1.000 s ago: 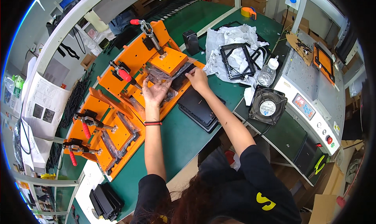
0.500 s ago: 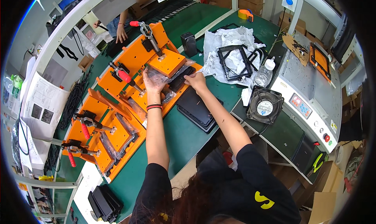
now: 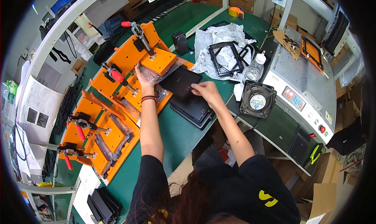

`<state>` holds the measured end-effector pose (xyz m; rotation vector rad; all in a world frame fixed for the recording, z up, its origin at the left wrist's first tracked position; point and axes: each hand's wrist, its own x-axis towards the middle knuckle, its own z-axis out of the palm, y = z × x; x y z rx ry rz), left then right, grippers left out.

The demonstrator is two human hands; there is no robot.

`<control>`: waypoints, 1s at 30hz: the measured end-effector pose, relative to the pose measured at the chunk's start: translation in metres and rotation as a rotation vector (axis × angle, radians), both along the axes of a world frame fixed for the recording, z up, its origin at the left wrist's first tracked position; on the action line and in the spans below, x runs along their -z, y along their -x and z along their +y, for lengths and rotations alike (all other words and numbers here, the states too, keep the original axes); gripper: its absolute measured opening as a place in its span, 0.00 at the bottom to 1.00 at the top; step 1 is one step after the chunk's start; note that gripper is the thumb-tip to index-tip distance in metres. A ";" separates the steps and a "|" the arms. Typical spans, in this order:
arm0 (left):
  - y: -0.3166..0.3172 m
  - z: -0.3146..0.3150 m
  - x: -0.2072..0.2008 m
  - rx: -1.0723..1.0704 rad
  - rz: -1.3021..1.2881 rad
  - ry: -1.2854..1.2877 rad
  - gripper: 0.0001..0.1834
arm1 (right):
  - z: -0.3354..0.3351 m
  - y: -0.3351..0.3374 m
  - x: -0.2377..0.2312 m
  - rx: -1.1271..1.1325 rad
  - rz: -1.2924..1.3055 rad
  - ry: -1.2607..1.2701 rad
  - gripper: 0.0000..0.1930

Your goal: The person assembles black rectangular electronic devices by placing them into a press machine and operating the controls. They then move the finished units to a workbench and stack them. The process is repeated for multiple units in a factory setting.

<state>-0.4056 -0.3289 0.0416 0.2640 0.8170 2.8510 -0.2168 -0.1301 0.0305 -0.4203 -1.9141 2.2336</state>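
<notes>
My right hand (image 3: pixel 207 91) pinches the edge of a flat black panel (image 3: pixel 181 81), tilted and partly drawn out from beneath an orange block (image 3: pixel 159 61). My left hand (image 3: pixel 145 77) is at the block's near left corner, fingers curled at clear plastic film (image 3: pixel 168 73); part of its grip is hidden. The block hangs under a red-handled toggle clamp (image 3: pixel 141 38) on an orange fixture (image 3: pixel 117 67). Below the panel, a stack of black panels (image 3: pixel 192 111) lies on the green table (image 3: pixel 168 136).
Left stands a second orange fixture (image 3: pixel 102 136) with clamps and film. Black frames (image 3: pixel 226 59) lie on white wrapping (image 3: pixel 203 48) at the right, near a clear bottle (image 3: pixel 255 69), a fan (image 3: pixel 257 100) and a grey machine (image 3: pixel 297 79). More black parts (image 3: pixel 103 205) sit front left.
My right hand has drawn the black panel out to the right, over the stack. My left hand stays by the block. The other person's hand has left the fixture's far side.
</notes>
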 end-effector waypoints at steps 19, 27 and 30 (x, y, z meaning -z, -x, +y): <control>-0.091 0.002 -0.076 -0.951 0.650 1.415 0.37 | 0.012 -0.117 -0.018 0.097 0.126 -0.085 0.10; -0.013 0.039 -0.210 -0.892 0.504 1.060 0.45 | 0.016 -0.120 -0.026 0.311 0.719 -1.280 0.13; 0.041 0.022 -0.225 -0.678 0.319 1.002 0.48 | 0.018 -0.109 -0.008 0.200 0.796 -1.367 0.13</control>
